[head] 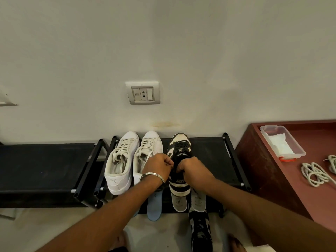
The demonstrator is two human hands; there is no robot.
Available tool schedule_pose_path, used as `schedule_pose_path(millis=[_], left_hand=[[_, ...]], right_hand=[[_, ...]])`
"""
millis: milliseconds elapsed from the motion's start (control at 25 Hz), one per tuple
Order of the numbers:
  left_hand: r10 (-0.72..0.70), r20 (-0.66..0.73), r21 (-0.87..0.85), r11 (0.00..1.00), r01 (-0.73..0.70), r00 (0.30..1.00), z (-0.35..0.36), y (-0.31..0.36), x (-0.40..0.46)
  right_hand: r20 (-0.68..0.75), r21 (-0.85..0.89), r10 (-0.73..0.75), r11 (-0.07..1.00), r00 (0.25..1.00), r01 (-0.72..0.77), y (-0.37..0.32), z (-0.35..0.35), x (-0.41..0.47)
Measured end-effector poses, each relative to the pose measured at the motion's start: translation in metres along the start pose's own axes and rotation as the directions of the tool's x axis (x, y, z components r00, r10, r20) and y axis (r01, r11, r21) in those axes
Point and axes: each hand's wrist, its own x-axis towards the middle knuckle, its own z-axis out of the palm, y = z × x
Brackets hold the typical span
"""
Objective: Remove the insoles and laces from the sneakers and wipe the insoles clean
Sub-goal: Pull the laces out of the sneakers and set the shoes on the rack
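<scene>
Hands: while both curl at its collar, left hand (157, 167) and right hand (192, 171) grip the black sneaker (180, 160), perhaps pinching laces (hidden).
Sneaker: on rack (209, 151), beside white sneakers (134, 159).

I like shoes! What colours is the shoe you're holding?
Black and white sneaker, seen in the head view.

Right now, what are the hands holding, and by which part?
Both hands, left and right, grip the black-and-white sneaker at its collar opening, near the tongue and heel.
</scene>
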Motion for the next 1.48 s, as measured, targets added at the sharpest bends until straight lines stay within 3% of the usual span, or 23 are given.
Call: schedule_pose_path(millis=[200, 360, 480, 600, 680, 760, 800, 840, 920, 960, 1200, 1320, 1400, 1480], left_hand=[[0.047, -0.032, 0.029, 0.998, -0.047, 0.998, 0.004, -0.003, -0.004], [0.012, -0.074, -0.041, 0.999, -0.015, 0.997, 0.006, -0.009, -0.004], [0.034, -0.081, -0.055, 0.998, -0.039, 0.996, 0.007, -0.013, -0.005], [0.071, -0.073, -0.016, 0.997, -0.072, 0.995, 0.008, -0.013, -0.007], [0.062, -0.066, -0.034, 0.997, -0.064, 0.996, 0.01, -0.015, -0.007], [0.042, -0.056, -0.024, 0.999, -0.043, 0.998, 0.011, -0.015, -0.007], [0.032, -0.049, -0.004, 0.999, -0.032, 0.998, 0.012, -0.016, -0.007], [0.024, -0.046, 0.014, 1.0, -0.024, 0.999, 0.012, -0.016, -0.006], [-0.002, -0.045, 0.005, 1.0, 0.002, 0.999, 0.015, -0.015, -0.005], [-0.025, -0.042, -0.01, 1.0, 0.025, 0.999, 0.015, -0.014, -0.004], [-0.043, -0.07, 0.107, 0.993, 0.051, 0.997, 0.014, -0.012, -0.006], [-0.086, -0.077, -0.186, 0.98, 0.071, 0.993, 0.012, -0.007, -0.004], [-0.121, -0.035, -0.412, 0.906, 0.096, 0.992, 0.012, 0.004, -0.005], [-0.118, 0.011, -0.533, 0.84, 0.106, 0.993, 0.014, 0.016, -0.007]], right_hand=[[0.276, 0.008, 0.052, 0.998, 0.96, -0.057, -0.021, -0.008, 0.02], [0.404, -0.159, 0.025, 0.986, 0.915, 0.043, -0.025, -0.004, 0.027], [0.318, -0.143, -0.029, 0.987, 0.948, 0.078, -0.02, -0.01, 0.022], [0.023, -0.033, -0.087, 0.996, 0.996, 0.088, -0.007, -0.016, 0.003], [-0.237, 0.007, -0.009, 1.0, 0.972, 0.011, 0.005, -0.011, -0.02], [-0.412, 0.226, 0.196, 0.968, 0.89, -0.108, 0.015, 0.003, -0.042], [-0.372, 0.403, 0.319, 0.902, 0.872, -0.158, 0.017, 0.012, -0.051], [-0.229, 0.599, 0.415, 0.773, 0.881, -0.208, 0.018, 0.021, -0.056], [0.047, 0.846, 0.421, 0.466, 0.906, -0.26, 0.02, 0.037, -0.062], [0.105, 0.875, 0.404, 0.396, 0.909, -0.277, 0.022, 0.042, -0.061], [0.127, 0.889, 0.544, 0.308, 0.829, -0.338, 0.032, 0.046, -0.054], [0.015, 0.925, 0.58, 0.301, 0.815, -0.231, 0.029, 0.034, -0.054], [-0.096, 0.953, 0.577, 0.289, 0.811, -0.093, 0.023, 0.02, -0.051], [-0.203, 0.954, 0.542, 0.299, 0.816, 0.039, 0.015, 0.005, -0.044]])
